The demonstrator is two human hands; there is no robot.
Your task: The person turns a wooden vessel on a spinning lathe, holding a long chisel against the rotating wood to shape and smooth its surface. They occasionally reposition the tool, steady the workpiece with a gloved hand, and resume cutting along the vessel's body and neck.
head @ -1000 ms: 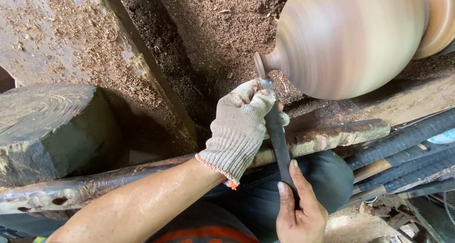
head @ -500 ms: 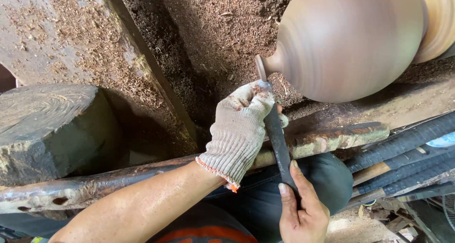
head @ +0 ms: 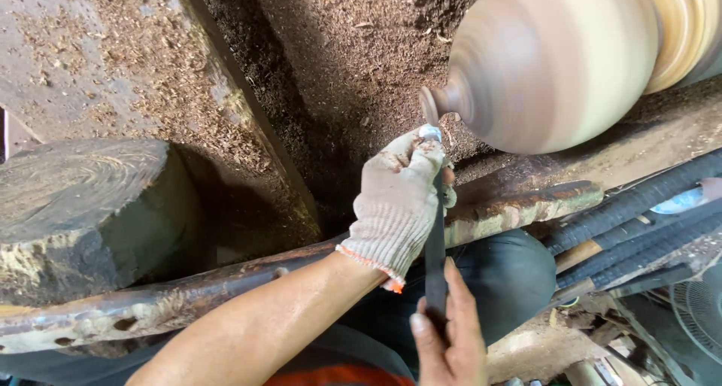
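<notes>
Head view: the gloved left hand [head: 397, 205] has its fingers clamped round a dark chisel [head: 435, 243] near its tip, just below the spinning wooden vase [head: 549, 62]; the bare right hand [head: 447, 333] grips the chisel's handle end.

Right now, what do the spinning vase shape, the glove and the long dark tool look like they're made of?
Vase shape: apparently wood, smooth, tan and brown bands, shavings below.
Glove on the left hand: knitted fabric, likely cotton, ribbed weave, soiled.
Dark tool, in the right hand: probably steel, with a dull, flat shaft.
</notes>
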